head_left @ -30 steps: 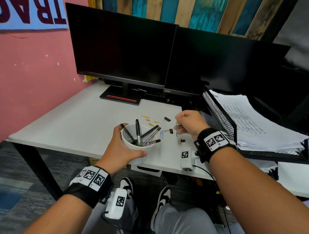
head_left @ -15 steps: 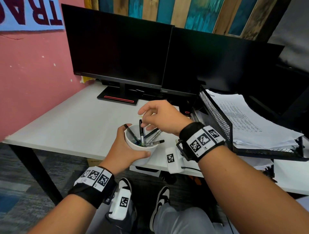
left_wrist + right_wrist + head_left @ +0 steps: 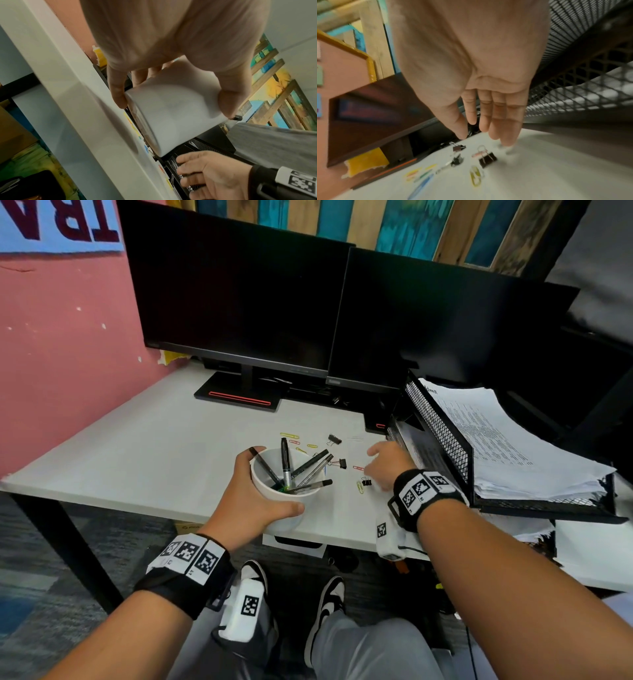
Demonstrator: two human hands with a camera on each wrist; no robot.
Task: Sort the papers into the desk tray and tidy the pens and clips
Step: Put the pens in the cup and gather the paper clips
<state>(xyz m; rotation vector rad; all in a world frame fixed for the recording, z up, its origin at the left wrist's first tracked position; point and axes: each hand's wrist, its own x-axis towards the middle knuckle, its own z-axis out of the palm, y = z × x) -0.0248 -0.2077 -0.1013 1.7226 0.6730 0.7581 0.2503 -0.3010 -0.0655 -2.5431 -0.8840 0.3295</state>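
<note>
My left hand grips a white cup at the desk's front edge; several pens stand in it. To its right my right hand hovers low over the desk with straight fingers, holding nothing. Coloured paper clips and black binder clips lie scattered on the white desk beside that hand. A black mesh desk tray on the right carries a thick stack of printed papers.
Two dark monitors stand along the back of the desk, their bases behind the clips. A pink wall bounds the left side. The tray's mesh wall runs close along my right hand.
My right hand took a clip from the desk to the cup, let it go there, and has come back down over the clips near the tray. The left hand kept hold of the cup.
</note>
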